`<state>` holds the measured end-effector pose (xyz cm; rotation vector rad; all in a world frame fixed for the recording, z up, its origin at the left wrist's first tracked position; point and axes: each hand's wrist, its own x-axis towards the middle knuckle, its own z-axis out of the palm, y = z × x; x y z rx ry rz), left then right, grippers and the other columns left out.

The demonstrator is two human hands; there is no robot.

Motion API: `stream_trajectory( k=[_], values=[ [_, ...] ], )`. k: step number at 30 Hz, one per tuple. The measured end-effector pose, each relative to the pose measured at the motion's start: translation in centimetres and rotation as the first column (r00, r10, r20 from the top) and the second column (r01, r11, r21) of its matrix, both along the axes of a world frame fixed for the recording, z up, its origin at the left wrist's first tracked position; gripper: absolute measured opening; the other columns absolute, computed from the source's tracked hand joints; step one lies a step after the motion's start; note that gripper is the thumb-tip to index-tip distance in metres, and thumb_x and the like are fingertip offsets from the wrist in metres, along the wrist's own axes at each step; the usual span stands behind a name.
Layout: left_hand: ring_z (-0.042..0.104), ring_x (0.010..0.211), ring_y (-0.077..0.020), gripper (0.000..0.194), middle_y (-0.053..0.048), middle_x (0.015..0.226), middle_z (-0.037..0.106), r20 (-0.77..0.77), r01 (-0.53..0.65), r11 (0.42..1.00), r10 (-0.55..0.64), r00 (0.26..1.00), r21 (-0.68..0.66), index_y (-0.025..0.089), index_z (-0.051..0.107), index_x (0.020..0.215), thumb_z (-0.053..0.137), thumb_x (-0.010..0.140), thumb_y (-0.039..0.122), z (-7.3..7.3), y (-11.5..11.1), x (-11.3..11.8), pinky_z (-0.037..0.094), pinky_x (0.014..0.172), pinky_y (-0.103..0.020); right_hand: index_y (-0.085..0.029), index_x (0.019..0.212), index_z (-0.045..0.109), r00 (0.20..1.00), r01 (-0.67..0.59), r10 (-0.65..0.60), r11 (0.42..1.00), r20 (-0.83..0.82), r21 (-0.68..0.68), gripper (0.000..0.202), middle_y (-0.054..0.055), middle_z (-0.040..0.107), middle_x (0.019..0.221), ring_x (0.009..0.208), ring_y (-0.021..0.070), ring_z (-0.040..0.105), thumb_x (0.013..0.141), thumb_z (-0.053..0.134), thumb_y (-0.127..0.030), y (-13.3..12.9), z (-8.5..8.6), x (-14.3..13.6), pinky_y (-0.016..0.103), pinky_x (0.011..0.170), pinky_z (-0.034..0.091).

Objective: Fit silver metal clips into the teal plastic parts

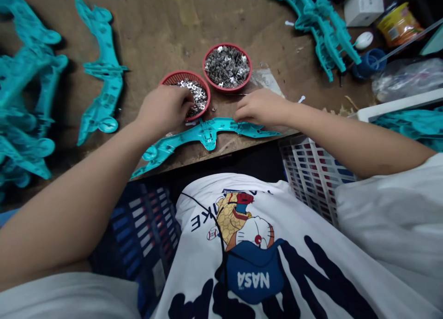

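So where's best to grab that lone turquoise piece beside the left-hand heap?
Probably the middle of the turquoise piece, around its crosspiece, coming from above and the right. Both ends sweep leftward from there, so a middle grip should balance it, and the heap of similar parts lies on its left.

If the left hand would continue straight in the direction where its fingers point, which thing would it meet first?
Probably the shiny metal pieces in the nearer red basket. The left hand's fingertips may touch them now; depth is unclear.
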<state>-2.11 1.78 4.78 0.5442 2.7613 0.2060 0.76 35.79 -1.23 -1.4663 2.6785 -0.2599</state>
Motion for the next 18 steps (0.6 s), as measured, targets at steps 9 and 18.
stream_trajectory(
  k=[9, 18],
  values=[
    [0.078, 0.129, -0.0346, 0.029, -0.014, 0.139, 0.091, -0.094, 0.103, 0.944, -0.077, 0.993, 0.313, 0.024, 0.084, 0.126, 0.061, 0.118, 0.04, -1.3, -0.6, 0.2, 0.062, 0.129, -0.055, -0.025, 0.144, 0.096, 0.991, 0.014, -0.005, 0.998, 0.135, -0.067, 0.036, 0.009, 0.091, 0.142, 0.128, 0.0275, 0.082, 0.133, 0.063, -0.036, -0.3, 0.5, 0.1, 0.039, 0.101, 0.053],
    [0.085, 0.086, -0.0262, 0.058, -0.004, 0.09, 0.079, 0.278, -0.237, 0.357, -0.068, 0.958, 0.903, 0.028, 0.076, 0.103, 0.097, 0.106, 0.083, -2.9, 3.3, 5.4, 0.074, 0.086, -0.045, -0.026, 0.151, 0.093, 0.852, 0.45, -0.19, 0.741, 0.487, -0.498, 0.038, 0.011, 0.095, 0.134, 0.125, 0.0292, 0.087, 0.123, 0.082, -0.05, -3.8, 5.0, 3.7, 0.044, 0.115, 0.073]
  ],
)
